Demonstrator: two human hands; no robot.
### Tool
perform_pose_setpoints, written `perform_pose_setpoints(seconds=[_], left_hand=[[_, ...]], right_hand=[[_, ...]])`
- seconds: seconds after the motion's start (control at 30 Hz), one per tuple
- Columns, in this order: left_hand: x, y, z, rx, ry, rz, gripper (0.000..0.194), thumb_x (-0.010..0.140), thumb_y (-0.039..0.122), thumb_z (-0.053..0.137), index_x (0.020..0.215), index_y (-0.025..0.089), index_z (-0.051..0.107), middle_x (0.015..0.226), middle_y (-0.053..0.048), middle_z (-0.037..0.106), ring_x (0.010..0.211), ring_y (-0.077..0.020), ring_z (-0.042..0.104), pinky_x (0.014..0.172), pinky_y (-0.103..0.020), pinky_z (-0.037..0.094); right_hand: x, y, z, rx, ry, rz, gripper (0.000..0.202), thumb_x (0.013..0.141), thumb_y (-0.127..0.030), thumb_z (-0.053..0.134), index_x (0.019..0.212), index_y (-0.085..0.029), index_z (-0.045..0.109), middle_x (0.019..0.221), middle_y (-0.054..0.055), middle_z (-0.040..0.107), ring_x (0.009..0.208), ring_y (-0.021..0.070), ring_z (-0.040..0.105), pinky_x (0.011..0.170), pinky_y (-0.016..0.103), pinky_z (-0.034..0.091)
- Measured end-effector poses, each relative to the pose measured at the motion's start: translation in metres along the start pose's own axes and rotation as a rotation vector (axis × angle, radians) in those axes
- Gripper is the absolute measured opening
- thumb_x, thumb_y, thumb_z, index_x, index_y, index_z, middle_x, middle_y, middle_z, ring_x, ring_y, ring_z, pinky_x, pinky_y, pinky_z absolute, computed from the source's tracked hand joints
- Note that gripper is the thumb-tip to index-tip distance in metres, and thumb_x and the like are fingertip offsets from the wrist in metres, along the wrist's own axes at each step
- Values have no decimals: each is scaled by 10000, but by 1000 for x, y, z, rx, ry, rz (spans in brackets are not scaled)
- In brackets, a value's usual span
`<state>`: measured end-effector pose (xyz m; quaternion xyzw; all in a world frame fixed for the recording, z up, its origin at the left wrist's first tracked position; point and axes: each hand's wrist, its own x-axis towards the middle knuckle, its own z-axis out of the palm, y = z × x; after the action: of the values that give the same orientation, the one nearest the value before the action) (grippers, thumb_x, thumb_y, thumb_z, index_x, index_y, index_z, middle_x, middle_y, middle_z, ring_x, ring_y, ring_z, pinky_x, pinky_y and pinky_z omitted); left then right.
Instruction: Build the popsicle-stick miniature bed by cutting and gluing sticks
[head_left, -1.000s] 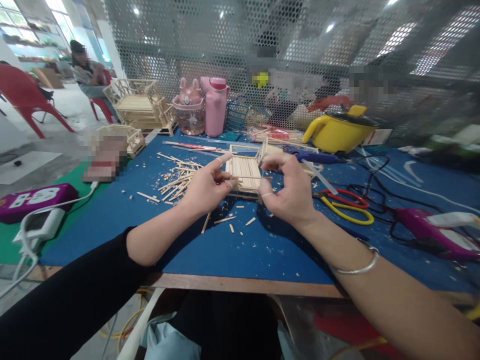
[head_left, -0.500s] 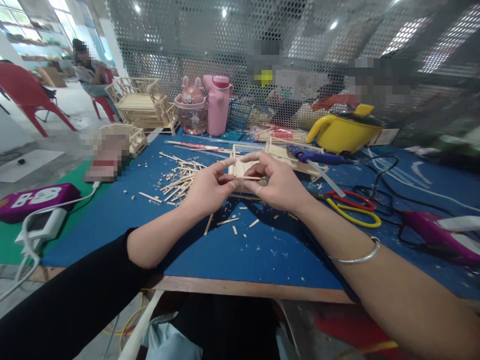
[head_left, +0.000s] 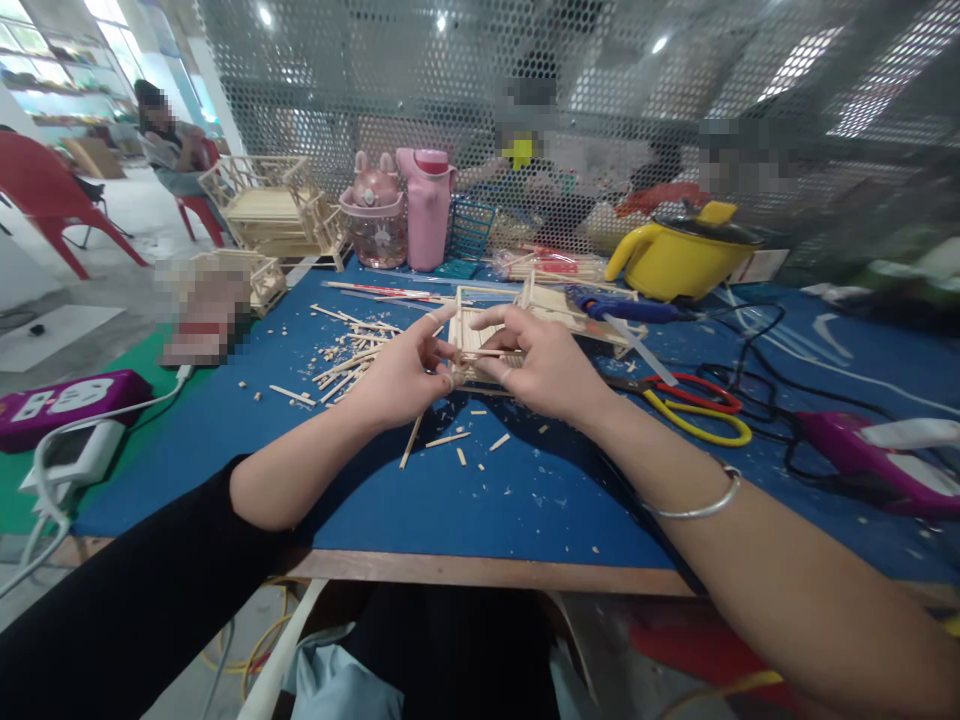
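Note:
A small model chair-like frame of thin wooden sticks [head_left: 469,325] stands on the blue table between my hands. My left hand [head_left: 405,372] is at its left front corner, thumb and fingers closed around that corner; the exact contact is partly hidden. My right hand [head_left: 555,368] pinches a thin wooden stick [head_left: 491,352] between thumb and fingers, lying level across the front of the frame. Behind my right hand rests a second stick model [head_left: 555,302], with a blue glue gun [head_left: 626,308] on its right side. Loose wooden sticks [head_left: 349,365] are heaped beside my left hand.
Scissors with red and yellow handles [head_left: 697,410] lie right of my hand, near black cables. A yellow pot [head_left: 682,260], pink flask [head_left: 429,215] and pink bottle [head_left: 375,220] line the back. Larger stick models [head_left: 274,210] stand back left; a phone [head_left: 206,315] is charging.
The view has shifted slightly. My left fingers have moved from the stick's left end to the frame's corner, a little apart from my right hand, which still holds the stick.

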<state>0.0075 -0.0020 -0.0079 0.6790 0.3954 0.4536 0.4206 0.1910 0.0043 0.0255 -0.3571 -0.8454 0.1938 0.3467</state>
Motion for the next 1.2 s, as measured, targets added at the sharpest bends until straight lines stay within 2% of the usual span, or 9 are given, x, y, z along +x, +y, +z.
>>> perform_pose_setpoints(seconds=[0.43,0.63,0.83,1.0,1.2], left_hand=[[2,4,8,-14,82,23,742,737,134,652,1410,181,343,859,-14,561,578,-64,450,511,-223,361],[2,3,7,44,93,24,707,743,139,639,1395,162,367,806,5,568,559,-62,435,520,-225,365],[3,0,7,24,87,38,726,737,149,651,1400,157,355,815,-5,585,575,-67,457,543,-227,385],[1,2,6,-5,65,48,746,704,108,660,1387,185,371,826,-1,587,571,-58,459,531,-211,378],[-2,10,-4,35,-5,14,762,657,46,644,1362,208,404,954,-19,573,592,-47,463,539,-203,390]], right_hand=[[1,-3,-2,-99,-8,-35,336,755,-121,585,1086,-171,545,764,6,712,696,155,653,686,298,457],[-2,3,-7,-40,-7,-36,498,726,-97,546,1213,-178,482,825,24,709,751,175,665,699,313,481],[-6,7,-7,12,56,-38,502,701,-110,575,1190,-170,483,818,15,681,783,175,652,731,323,483],[-5,6,2,73,97,13,417,725,-150,608,1132,-178,523,777,-4,670,743,160,649,680,295,471],[-3,8,2,95,78,17,398,732,-164,608,1117,-182,506,754,-16,656,732,161,646,675,294,454]])
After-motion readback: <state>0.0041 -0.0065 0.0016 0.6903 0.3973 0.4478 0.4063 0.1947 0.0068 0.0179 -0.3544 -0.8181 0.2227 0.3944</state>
